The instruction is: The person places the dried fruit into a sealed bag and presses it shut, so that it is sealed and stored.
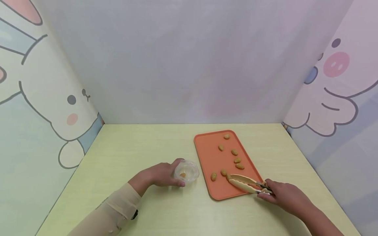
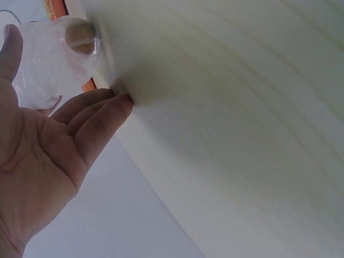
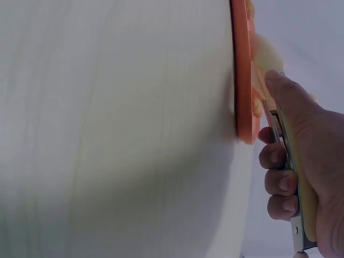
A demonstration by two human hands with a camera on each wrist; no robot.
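Observation:
In the head view my left hand [image 1: 165, 174] holds a clear plastic cup [image 1: 192, 171] from its left side, thumb and fingers around it. One brown piece [image 1: 183, 175] lies inside, also visible through the plastic in the left wrist view [image 2: 80, 36]. My right hand [image 1: 287, 196] grips a pair of tongs [image 1: 243, 186] with cream-coloured arms and metal near the handle. Their tips meet at a small brown oval piece [image 1: 228, 177] low on the orange tray [image 1: 212, 157]. In the right wrist view, fingers [image 3: 280, 183] wrap around the tongs' handle beside the tray's edge.
Several more brown oval pieces lie scattered on the tray, among them one near the far edge [image 1: 226, 136] and one at the lower left [image 1: 213, 176]. The pale wooden table [image 1: 141, 144] meets a plain back wall [image 1: 189, 65] and cartoon-printed side walls.

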